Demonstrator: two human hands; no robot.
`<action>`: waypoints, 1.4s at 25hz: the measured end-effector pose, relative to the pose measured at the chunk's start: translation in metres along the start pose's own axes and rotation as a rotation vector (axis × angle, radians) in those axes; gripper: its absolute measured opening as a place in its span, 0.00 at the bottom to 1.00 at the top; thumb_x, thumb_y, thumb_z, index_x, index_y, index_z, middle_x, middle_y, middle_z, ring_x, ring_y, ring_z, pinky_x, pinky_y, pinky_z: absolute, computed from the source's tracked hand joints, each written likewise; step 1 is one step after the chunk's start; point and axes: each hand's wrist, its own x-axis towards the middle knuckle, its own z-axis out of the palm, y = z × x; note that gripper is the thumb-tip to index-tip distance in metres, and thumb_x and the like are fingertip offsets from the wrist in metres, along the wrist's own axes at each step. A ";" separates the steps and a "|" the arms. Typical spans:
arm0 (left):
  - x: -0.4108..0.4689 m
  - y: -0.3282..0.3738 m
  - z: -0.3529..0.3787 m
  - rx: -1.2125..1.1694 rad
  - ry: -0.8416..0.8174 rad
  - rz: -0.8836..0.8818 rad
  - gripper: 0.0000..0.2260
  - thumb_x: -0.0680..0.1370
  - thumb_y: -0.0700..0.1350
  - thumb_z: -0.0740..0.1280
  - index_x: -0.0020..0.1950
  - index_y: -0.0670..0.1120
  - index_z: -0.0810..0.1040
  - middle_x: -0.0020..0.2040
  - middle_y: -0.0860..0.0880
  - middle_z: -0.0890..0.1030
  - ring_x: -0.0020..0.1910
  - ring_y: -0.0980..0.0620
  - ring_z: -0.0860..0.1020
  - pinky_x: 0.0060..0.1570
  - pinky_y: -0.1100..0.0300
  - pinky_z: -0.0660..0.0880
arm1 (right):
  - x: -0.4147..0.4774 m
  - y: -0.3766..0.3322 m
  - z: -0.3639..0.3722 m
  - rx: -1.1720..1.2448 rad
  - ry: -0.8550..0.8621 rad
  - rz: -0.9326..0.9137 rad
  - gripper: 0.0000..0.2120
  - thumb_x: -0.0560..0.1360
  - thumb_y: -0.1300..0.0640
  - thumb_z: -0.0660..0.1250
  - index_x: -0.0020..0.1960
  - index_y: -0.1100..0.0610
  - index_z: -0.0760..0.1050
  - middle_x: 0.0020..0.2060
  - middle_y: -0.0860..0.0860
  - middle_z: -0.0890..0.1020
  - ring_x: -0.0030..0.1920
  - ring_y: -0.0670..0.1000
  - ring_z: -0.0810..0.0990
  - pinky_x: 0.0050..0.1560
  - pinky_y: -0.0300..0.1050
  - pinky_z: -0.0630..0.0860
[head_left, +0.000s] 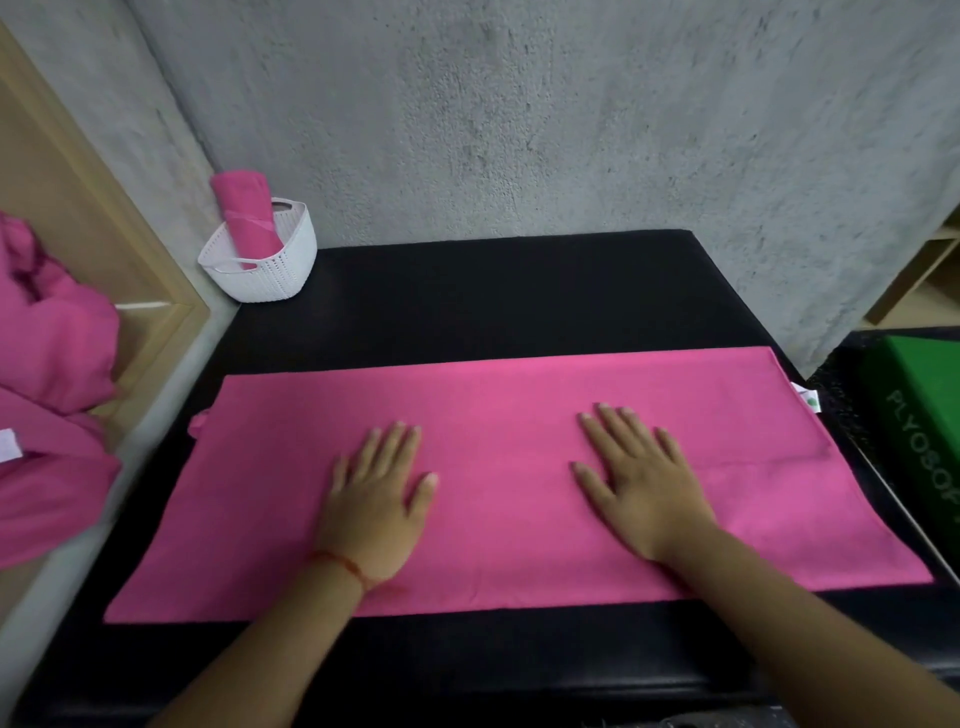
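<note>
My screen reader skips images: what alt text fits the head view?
The left hand and right hand lie flat on a pink towel spread across a black padded table. A rolled pink towel stands in a white basket at the table's far left corner.

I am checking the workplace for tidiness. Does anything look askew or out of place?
Mostly tidy: left hand and right hand lie flat on the pink towel. Only the white basket at the far left corner of the black table seems to overhang its edge, and its rolled towel leans.

Bare forearms, no sleeves; a thin red thread bracelet (340, 562) circles the left wrist
</note>
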 end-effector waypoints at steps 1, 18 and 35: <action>-0.007 -0.039 0.000 0.002 0.009 -0.049 0.31 0.84 0.67 0.43 0.85 0.58 0.44 0.85 0.57 0.47 0.84 0.52 0.47 0.81 0.43 0.49 | -0.012 0.036 -0.004 -0.018 0.016 0.058 0.36 0.82 0.27 0.39 0.86 0.39 0.43 0.86 0.41 0.46 0.85 0.47 0.44 0.84 0.58 0.48; -0.073 0.054 0.005 -0.035 -0.056 0.046 0.32 0.81 0.60 0.40 0.86 0.53 0.51 0.85 0.56 0.49 0.84 0.52 0.47 0.80 0.39 0.50 | -0.086 -0.106 0.026 0.071 -0.048 -0.137 0.31 0.86 0.43 0.40 0.87 0.51 0.42 0.85 0.48 0.40 0.85 0.51 0.38 0.83 0.60 0.46; -0.138 -0.165 -0.019 -0.147 -0.043 -0.569 0.27 0.87 0.55 0.47 0.86 0.55 0.45 0.85 0.56 0.45 0.84 0.50 0.44 0.81 0.42 0.43 | -0.146 0.141 -0.015 0.106 -0.070 0.450 0.32 0.85 0.37 0.40 0.86 0.44 0.38 0.86 0.49 0.40 0.85 0.52 0.37 0.84 0.60 0.43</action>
